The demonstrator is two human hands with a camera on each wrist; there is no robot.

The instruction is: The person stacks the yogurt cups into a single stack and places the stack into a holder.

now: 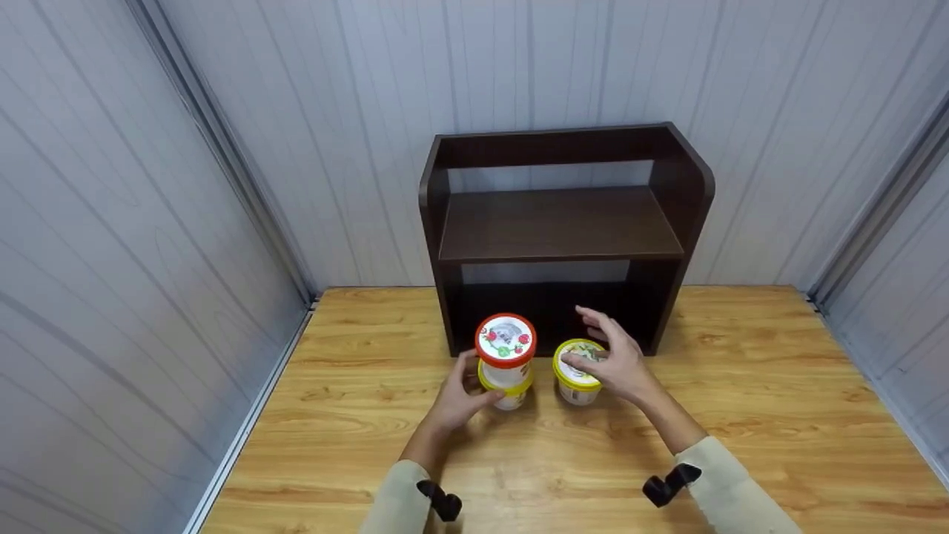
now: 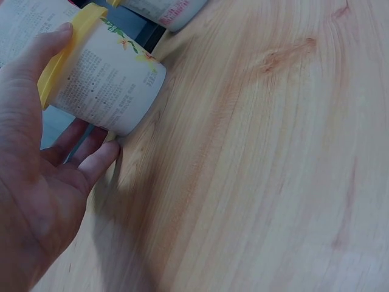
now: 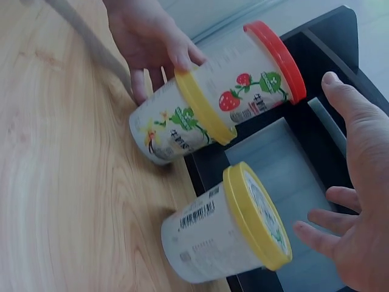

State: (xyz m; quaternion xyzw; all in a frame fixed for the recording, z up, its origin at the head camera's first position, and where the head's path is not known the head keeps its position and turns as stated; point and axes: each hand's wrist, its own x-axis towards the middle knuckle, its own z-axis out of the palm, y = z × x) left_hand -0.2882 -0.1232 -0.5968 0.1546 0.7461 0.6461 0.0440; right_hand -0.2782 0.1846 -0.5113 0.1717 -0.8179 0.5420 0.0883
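Two ice-cream tubs stand stacked in front of the shelf. The upper, red-lidded tub [image 1: 506, 341] has strawberries on its side; the lower, yellow-lidded tub [image 3: 173, 125] shows a vanilla flower. My left hand [image 1: 454, 400] holds the lower tub, thumb against its lid rim and fingers round the far side in the left wrist view. A second yellow-lidded tub [image 3: 209, 237] stands upright on the table, apart from the stack on its right. Over and beside that tub is my right hand [image 1: 623, 368], fingers spread; the right wrist view shows a gap between them.
A dark brown two-tier shelf [image 1: 563, 222] stands at the back against the pale panelled wall [image 1: 356, 133]. The wooden table [image 1: 356, 415] extends to both sides. Side walls with metal edges bound the table left and right.
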